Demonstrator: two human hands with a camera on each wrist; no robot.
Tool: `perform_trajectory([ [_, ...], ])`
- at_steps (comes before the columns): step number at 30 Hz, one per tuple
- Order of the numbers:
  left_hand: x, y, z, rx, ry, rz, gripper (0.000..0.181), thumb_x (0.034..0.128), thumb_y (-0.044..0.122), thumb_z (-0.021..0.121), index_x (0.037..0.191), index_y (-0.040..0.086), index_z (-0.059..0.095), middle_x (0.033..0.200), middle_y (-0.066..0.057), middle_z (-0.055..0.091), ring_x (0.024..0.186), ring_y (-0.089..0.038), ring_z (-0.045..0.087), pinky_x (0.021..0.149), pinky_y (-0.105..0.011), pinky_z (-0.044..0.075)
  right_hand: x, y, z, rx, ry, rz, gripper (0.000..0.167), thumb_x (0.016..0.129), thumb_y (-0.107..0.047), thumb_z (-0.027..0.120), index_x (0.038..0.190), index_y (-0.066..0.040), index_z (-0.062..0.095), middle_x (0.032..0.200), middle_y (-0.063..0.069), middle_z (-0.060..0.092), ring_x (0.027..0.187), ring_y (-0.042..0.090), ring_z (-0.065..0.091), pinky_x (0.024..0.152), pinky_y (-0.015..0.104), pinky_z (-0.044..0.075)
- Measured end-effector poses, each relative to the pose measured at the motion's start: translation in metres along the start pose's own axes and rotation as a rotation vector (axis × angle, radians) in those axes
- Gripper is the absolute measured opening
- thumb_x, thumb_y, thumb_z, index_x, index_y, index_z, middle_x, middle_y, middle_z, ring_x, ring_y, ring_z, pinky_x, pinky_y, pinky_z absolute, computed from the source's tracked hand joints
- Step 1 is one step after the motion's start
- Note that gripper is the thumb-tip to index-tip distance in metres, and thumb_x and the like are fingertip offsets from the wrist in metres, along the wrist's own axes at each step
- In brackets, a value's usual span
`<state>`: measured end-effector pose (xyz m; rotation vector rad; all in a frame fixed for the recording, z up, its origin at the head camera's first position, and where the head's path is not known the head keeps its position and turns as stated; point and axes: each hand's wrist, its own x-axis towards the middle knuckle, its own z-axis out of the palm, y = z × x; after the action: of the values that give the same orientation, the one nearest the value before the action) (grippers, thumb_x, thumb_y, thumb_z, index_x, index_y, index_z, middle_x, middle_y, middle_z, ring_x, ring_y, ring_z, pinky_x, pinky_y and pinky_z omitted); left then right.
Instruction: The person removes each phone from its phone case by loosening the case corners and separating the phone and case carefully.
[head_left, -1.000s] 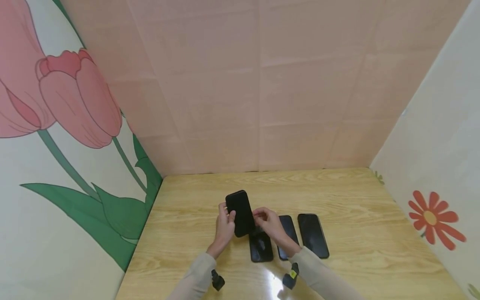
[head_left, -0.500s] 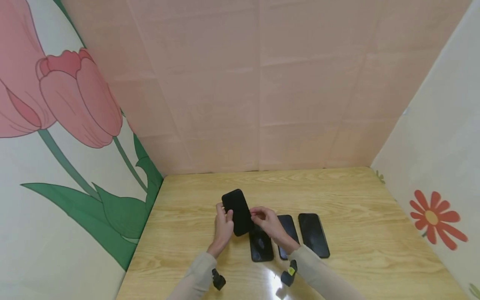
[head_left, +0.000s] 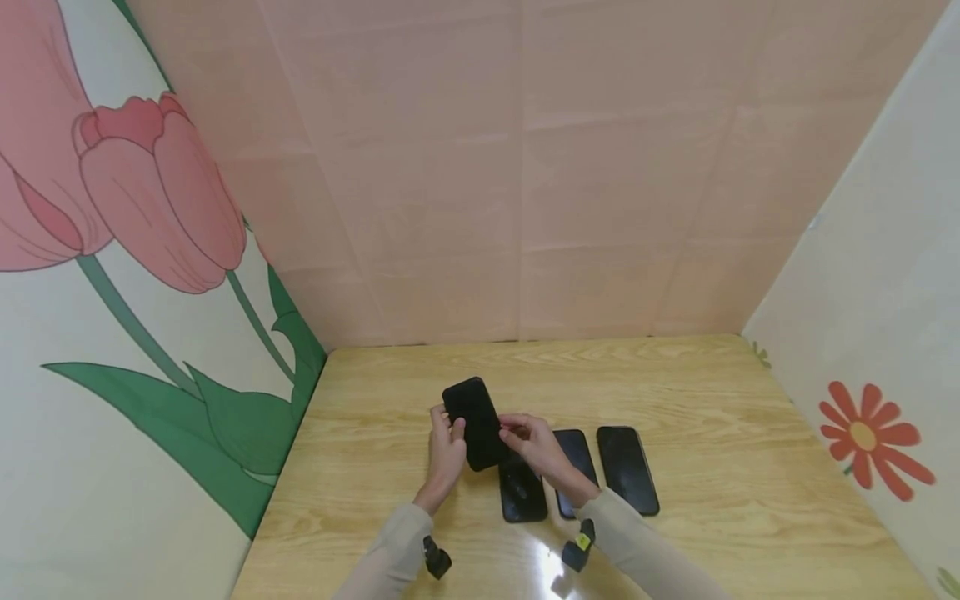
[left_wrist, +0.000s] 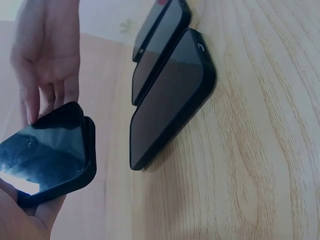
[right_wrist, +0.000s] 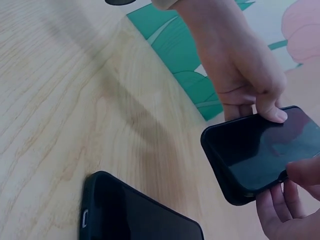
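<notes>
Left hand (head_left: 447,457) grips raised phone (head_left: 478,421); right hand (head_left: 542,447) pinches it opposite: I'd brace with the left, work gently from the right

Over a wood-grained table (head_left: 375,400), the left hand (head_left: 447,457) grips a slanted black phone (head_left: 474,423) whose right edge the right hand (head_left: 543,450) pinches, while a row of three dark phones lies beside them: a leftmost phone (head_left: 523,498), a middle phone (head_left: 574,454) and a rightmost phone (head_left: 628,471).
</notes>
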<state>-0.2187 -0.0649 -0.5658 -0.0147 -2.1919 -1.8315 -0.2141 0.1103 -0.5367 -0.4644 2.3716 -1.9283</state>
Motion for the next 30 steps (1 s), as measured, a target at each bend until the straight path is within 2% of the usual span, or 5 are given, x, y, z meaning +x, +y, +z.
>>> perform_trajectory([
  [11,-0.001,0.003,-0.001,0.008,0.008,-0.026,0.022,0.0991,-0.005,0.050,0.119,0.000,0.044,0.107,-0.027,0.065,0.099,-0.037,0.066,0.083,-0.049,0.052,-0.011,-0.018,-0.002,0.003,-0.038,-0.031,0.030,0.096,0.006,0.057,0.125,0.015,0.056,0.114,0.032,0.061,0.106,0.045,0.058,0.085,0.027,0.049],
  [19,-0.002,0.003,0.000,-0.008,0.004,-0.041,0.023,0.1000,-0.004,0.050,0.122,-0.002,0.043,0.107,-0.029,0.065,0.098,-0.039,0.066,0.082,-0.051,0.052,-0.009,0.004,-0.002,0.024,-0.084,0.011,0.033,0.101,0.001,0.053,0.133,0.009,0.050,0.122,0.033,0.058,0.110,0.044,0.058,0.079,0.038,0.050],
  [23,-0.004,0.020,-0.003,-0.005,-0.012,-0.036,0.023,0.0991,-0.008,0.048,0.121,-0.008,0.042,0.107,-0.034,0.063,0.097,-0.043,0.065,0.081,-0.053,0.053,-0.006,0.021,-0.003,0.035,-0.120,0.013,0.035,0.103,-0.004,0.050,0.137,0.005,0.046,0.123,0.031,0.058,0.107,0.037,0.059,0.075,0.038,0.050],
  [27,-0.010,0.041,-0.008,-0.006,-0.034,-0.027,0.022,0.0983,-0.010,0.047,0.120,-0.010,0.042,0.108,-0.035,0.063,0.099,-0.045,0.065,0.081,-0.052,0.053,-0.004,0.026,-0.006,0.071,-0.182,0.000,0.039,0.103,-0.003,0.048,0.140,0.005,0.041,0.108,0.030,0.063,0.094,0.030,0.060,0.071,0.035,0.050],
  [30,-0.013,0.044,-0.011,-0.025,-0.048,-0.031,0.021,0.0984,-0.009,0.047,0.119,-0.009,0.042,0.108,-0.035,0.063,0.099,-0.045,0.065,0.081,-0.052,0.053,-0.005,0.025,-0.007,0.106,-0.229,0.021,0.041,0.102,0.000,0.048,0.142,0.005,0.038,0.104,0.030,0.064,0.094,0.030,0.060,0.075,0.037,0.050],
])
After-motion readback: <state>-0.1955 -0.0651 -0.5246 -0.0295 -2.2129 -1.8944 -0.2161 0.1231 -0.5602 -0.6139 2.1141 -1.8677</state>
